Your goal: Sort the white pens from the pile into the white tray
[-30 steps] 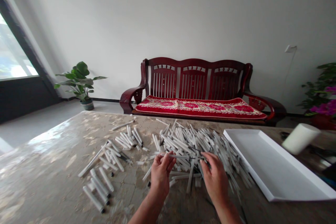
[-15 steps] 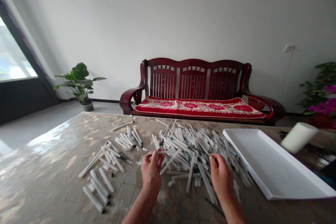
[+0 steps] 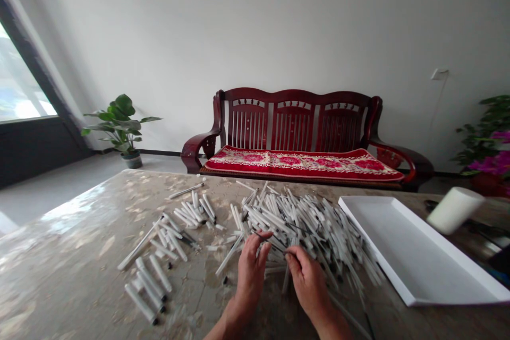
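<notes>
My left hand [image 3: 252, 265] is over the near left side of a heap of white tubes [image 3: 279, 212]. Its fingers are curled in a pinch on a thin dark stick [image 3: 263, 237]. Close by on the right, my right hand [image 3: 308, 279] pinches what looks like the same stick between thumb and forefinger; its far end is hard to make out. Left of my left hand a white tube [image 3: 229, 256] lies slantwise, with a small black cap [image 3: 225, 280] near its lower end. More dark thin sticks are mixed into the heap.
Short tubes with black ends [image 3: 141, 303] and smaller groups of tubes [image 3: 193, 212] lie on the left of the patterned table [image 3: 91, 276]. A shallow white box [image 3: 422, 260] and a white roll [image 3: 455, 211] stand at right. Behind is a red wooden bench [image 3: 292, 122].
Both hands have moved closer together and nearer to me, my left one rightward, my right one leftward. The white tube has left my left fingers. A slanted tube and black cap now show left of it.
</notes>
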Tool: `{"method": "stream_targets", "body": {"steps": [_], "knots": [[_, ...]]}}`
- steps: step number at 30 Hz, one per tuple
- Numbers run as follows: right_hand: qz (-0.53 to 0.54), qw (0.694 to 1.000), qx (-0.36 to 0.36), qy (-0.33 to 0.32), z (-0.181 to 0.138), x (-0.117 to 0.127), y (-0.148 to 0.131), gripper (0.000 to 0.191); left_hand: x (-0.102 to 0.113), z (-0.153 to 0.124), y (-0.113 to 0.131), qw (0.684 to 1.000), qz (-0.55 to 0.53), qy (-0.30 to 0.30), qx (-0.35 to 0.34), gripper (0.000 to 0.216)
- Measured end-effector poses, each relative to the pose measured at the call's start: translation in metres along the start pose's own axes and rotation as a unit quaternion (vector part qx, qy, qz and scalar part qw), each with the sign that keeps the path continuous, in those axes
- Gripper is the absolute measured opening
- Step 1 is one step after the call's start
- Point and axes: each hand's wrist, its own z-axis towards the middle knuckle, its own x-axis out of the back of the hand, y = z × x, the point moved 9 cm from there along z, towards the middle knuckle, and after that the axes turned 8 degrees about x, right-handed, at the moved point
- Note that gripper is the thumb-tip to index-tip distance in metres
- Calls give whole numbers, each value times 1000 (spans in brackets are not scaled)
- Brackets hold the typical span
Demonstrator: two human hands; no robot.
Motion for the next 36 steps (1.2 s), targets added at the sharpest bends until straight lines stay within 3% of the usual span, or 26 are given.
{"method": "stream_targets", "body": {"steps": [3, 7, 10, 16, 24, 28, 32, 36], "knots": [[-6, 998, 43, -41, 1, -9, -9, 36, -6, -4, -6, 995, -49, -8, 82, 24], [-56, 989, 126, -52, 1, -4, -16, 31, 6, 2, -11, 989, -90, 49, 111, 36], [-110, 985, 135, 7, 3, 16, -6, 31, 18, 11, -16, 988, -83, 76, 109, 38], [-221, 964, 112, 93, 11, 48, 13, 38, 21, 25, -15, 993, 63, 43, 86, 22], [-191, 964, 181, 34, 5, 22, -18, 22, 56, 37, -6, 978, 159, 135, 18, 39], [-187, 965, 183, 26, 3, 17, -19, 21, 70, 63, -9, 937, 320, 126, 60, 45], [-176, 965, 196, -3, 3, 15, -31, 22, 72, 99, -7, 853, 504, 81, 106, 43], [-138, 949, 269, -86, -4, 1, -64, 30, 82, 125, -2, 841, 518, 91, 128, 33]]}}
